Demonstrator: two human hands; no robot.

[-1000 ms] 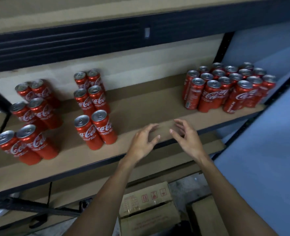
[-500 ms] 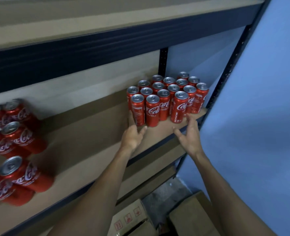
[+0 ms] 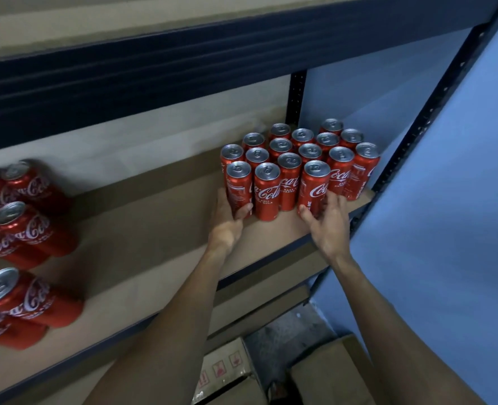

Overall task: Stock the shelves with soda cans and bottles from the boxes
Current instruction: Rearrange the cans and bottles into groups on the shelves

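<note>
Head view: left hand [image 3: 227, 222] wraps front-left can [image 3: 238, 185], thumb across its face. Right hand [image 3: 326, 225] curls round front-right can [image 3: 314, 188]. Both cans stand upright on the shelf [image 3: 160, 229], touching the can cluster [image 3: 303, 147] packed just behind the grips. Middle can [image 3: 266, 194] sits between the grips. Other cans [image 3: 22, 229] are well left of the left hand. Boxes [image 3: 227, 372] sit below the forearms.

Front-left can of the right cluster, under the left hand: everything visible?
The front-left can is slim, red, metallic-looking, with white small print facing out and a silver lid. It stands upright on the brown shelf board, at the cluster's front-left corner, tight against the next can. The left hand grips its lower half, thumb across the front.
</note>
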